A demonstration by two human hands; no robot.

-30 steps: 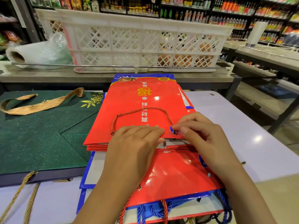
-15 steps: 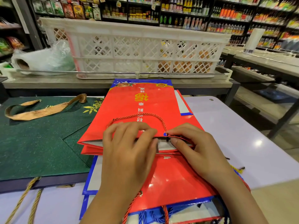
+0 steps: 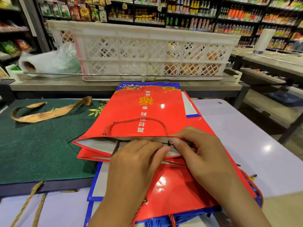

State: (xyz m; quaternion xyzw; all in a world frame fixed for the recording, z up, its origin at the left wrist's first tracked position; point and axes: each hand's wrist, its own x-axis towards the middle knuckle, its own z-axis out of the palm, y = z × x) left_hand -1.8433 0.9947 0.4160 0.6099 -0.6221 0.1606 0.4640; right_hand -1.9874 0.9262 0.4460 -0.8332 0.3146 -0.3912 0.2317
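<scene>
A flat red paper gift bag (image 3: 147,112) with gold lettering and a red rope handle (image 3: 136,122) lies on top of a stack of similar red and blue bags (image 3: 173,190) on the white table. The top bag's mouth faces me and gapes slightly. My left hand (image 3: 136,163) has its fingertips inside the mouth, at the handle's end. My right hand (image 3: 201,154) pinches the upper rim of the bag where the rope end passes through, thumb under and fingers over.
A dark green gift bag (image 3: 36,145) with a gold ribbon handle (image 3: 49,110) lies flat at the left. Behind the table a counter holds a white lattice crate (image 3: 147,51) and a plastic bag roll (image 3: 49,61). Shop shelves fill the background. Bare white table (image 3: 255,145) lies at the right.
The top bag's mouth has opened wider. My left fingers have slid from on top of the bag into its mouth, and my right hand now pinches the rim at the rope hole.
</scene>
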